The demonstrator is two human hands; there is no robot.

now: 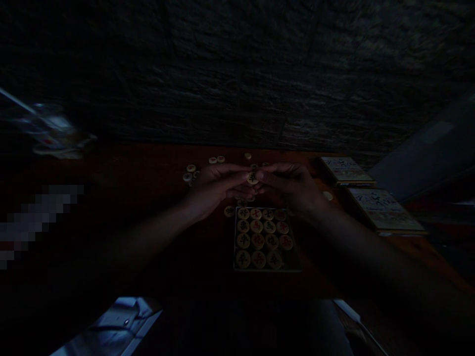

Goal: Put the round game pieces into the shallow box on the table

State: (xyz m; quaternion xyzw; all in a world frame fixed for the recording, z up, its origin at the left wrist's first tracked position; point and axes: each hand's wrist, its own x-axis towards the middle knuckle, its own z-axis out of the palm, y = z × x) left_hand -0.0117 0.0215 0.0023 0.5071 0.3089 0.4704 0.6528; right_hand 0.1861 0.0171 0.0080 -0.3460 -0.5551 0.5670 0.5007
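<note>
Between the fingertips of my left hand [218,185] and my right hand [291,185] is a round Chinese chess piece [253,178] with a black character facing me. Both hands pinch it, above the far edge of a square tray [291,262]. Rows of Chinese chess pieces [257,241] with red or black characters lie in the tray. Its near right corner holds no piece. Loose pieces [229,211] lie just beyond the tray, partly hidden under my hands.
More loose pieces [191,168] lie on the dark wooden table [148,163] to the left and back. Two flat printed boxes [386,210] sit at the right. A piece [327,196] lies near them. A clear container [55,131] stands far left. A stone wall [237,74] rises behind.
</note>
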